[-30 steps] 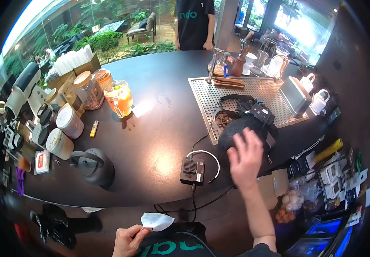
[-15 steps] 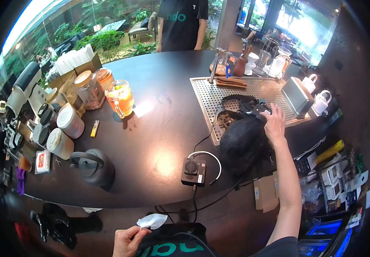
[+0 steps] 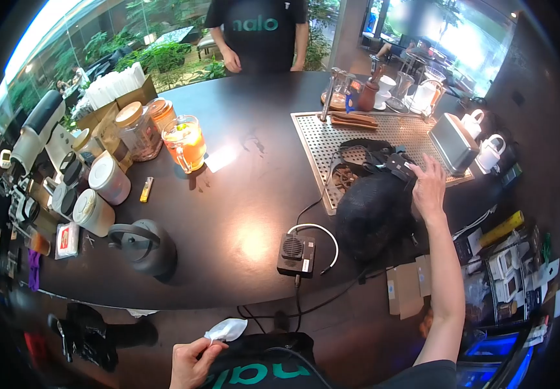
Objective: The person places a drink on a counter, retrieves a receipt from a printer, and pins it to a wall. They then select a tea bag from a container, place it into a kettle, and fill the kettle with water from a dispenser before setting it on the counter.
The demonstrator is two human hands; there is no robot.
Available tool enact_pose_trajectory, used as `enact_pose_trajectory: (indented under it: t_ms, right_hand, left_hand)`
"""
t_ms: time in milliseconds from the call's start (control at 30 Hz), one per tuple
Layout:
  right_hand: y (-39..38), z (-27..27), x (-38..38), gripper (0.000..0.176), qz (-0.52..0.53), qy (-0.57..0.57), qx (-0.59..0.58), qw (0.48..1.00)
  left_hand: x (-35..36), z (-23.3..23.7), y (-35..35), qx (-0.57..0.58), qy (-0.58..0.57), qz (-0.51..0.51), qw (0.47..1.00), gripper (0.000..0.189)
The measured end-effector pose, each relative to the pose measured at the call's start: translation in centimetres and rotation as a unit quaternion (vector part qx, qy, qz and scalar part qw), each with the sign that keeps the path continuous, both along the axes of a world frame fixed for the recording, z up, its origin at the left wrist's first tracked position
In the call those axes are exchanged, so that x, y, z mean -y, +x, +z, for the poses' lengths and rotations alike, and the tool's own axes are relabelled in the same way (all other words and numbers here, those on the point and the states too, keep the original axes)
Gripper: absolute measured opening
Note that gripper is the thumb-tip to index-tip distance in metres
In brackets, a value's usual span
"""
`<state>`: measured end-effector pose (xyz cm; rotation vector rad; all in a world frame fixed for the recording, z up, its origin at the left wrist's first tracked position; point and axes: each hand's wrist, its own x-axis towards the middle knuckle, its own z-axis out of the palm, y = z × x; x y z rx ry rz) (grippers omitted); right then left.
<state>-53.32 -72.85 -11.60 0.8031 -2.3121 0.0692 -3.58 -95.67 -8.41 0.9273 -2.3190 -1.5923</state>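
My left hand (image 3: 192,364), low in the frame, pinches a crumpled white tissue-like piece (image 3: 228,329) between thumb and fingers, above my dark shirt. My right hand (image 3: 429,189) reaches over the counter to a black cap-like thing (image 3: 372,214), its rounded side toward me. Thumb and index finger grip the edge of a small black device (image 3: 398,165) fixed at its far side; the other fingers are raised. A black box with a round grille (image 3: 296,254) lies left of the cap, joined to cables. A white cable (image 3: 333,241) curves beside it.
A perforated metal drip tray (image 3: 315,139) lies under the cap's far side, with a grey box (image 3: 453,145) on it. At left stand a dark kettle (image 3: 142,248), lidded jars (image 3: 109,177) and a pitcher of orange drink (image 3: 186,146). A person (image 3: 257,35) stands across the counter.
The view has shifted slightly. My right hand stays at the small device, its fingers slightly rearranged. My left hand still holds the white piece. The person opposite has moved left and raised one hand.
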Motion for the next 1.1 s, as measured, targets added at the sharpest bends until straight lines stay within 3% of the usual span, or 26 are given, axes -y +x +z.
enact_pose_trajectory:
  t_ms: [167, 267, 333, 433, 533, 700, 733, 800, 900, 1000, 1100]
  right_hand:
    - [3.3, 2.4, -0.6, 0.030, 0.013, -0.076, 0.003, 0.997]
    - [10.2, 4.8, 3.0, 0.027, 0.166, -0.181, 0.059, 0.967]
    - [15.8, 4.9, 6.2, 0.027, 0.309, -0.238, 0.180, 0.903]
    - [23.2, 5.0, 10.2, 0.021, 0.474, -0.129, 0.255, 0.833]
    - [26.4, 4.8, 14.2, 0.019, 0.532, -0.130, 0.292, 0.784]
    - [27.8, 5.0, 23.3, 0.012, 0.541, -0.202, 0.293, 0.762]
    - [27.5, 4.6, 25.9, 0.011, 0.528, -0.238, 0.305, 0.756]
    - [27.4, 4.2, 31.4, 0.012, 0.508, -0.252, 0.441, 0.696]
    - [27.8, 2.5, 37.2, 0.016, 0.488, -0.136, 0.602, 0.618]
    - [29.0, 2.0, 38.6, 0.017, 0.522, -0.111, 0.635, 0.558]
    - [29.8, 3.2, 37.8, 0.019, 0.541, -0.044, 0.491, 0.681]
  left_hand:
    - [0.7, -0.5, 1.0, 0.045, -0.025, -0.019, 0.999, 0.020]
    - [0.8, -2.7, 1.4, -0.008, -0.021, -0.017, 1.000, 0.018]
    - [1.2, -2.5, 1.4, -0.003, -0.021, -0.036, 0.999, 0.018]
    - [1.4, -2.1, 1.6, -0.071, -0.110, -0.028, 0.991, 0.016]
    - [2.4, -0.9, 2.8, -0.058, -0.270, -0.007, 0.961, 0.014]
    - [4.3, 1.2, 6.8, -0.043, -0.330, 0.158, 0.930, 0.011]
    - [4.7, 1.0, 8.1, -0.031, -0.313, 0.190, 0.930, 0.011]
    - [5.8, 1.2, 9.8, -0.072, -0.254, 0.263, 0.928, 0.012]
    - [8.2, 0.3, 12.8, -0.172, -0.146, 0.295, 0.928, 0.013]
    - [10.7, -1.9, 16.2, -0.195, -0.114, 0.280, 0.933, 0.014]
    - [12.8, -2.2, 18.0, -0.208, 0.012, 0.294, 0.933, 0.015]
